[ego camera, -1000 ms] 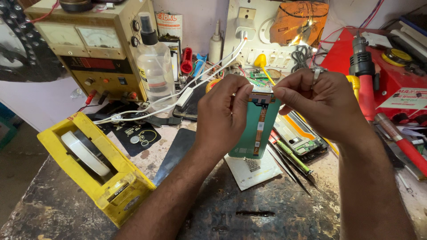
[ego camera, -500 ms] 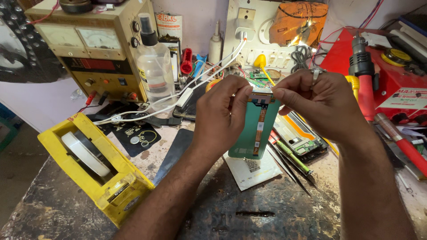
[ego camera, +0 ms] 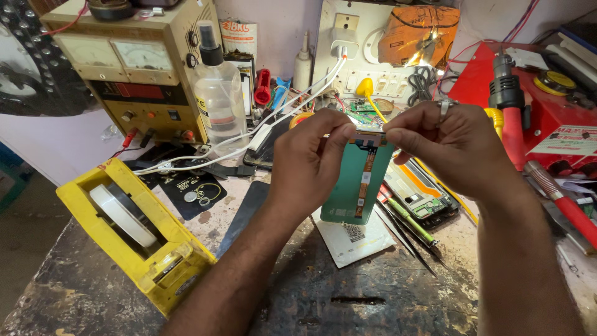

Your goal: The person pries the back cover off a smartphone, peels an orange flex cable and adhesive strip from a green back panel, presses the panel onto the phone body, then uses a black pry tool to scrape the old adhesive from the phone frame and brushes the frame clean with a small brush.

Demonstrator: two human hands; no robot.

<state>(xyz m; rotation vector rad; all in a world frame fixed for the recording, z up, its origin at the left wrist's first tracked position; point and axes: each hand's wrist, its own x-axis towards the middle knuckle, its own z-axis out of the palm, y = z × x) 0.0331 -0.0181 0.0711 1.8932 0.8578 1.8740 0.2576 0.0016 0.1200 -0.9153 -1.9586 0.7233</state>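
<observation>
A green phone screen panel [ego camera: 357, 180] is hanging upright above the workbench [ego camera: 373, 298], its top edge being pinched from both sides. The left hand [ego camera: 308, 162] is closing thumb and forefinger on the top left corner, and the right hand [ego camera: 451, 146] is pinching the top right, so the panel is dangling below both grips. Just beneath it a white card [ego camera: 354, 239] is lying, with tweezers [ego camera: 404, 233] to the right. A yellow tape dispenser [ego camera: 134, 230] is sitting near left; a clear spray bottle [ego camera: 217, 99] is standing far left.
</observation>
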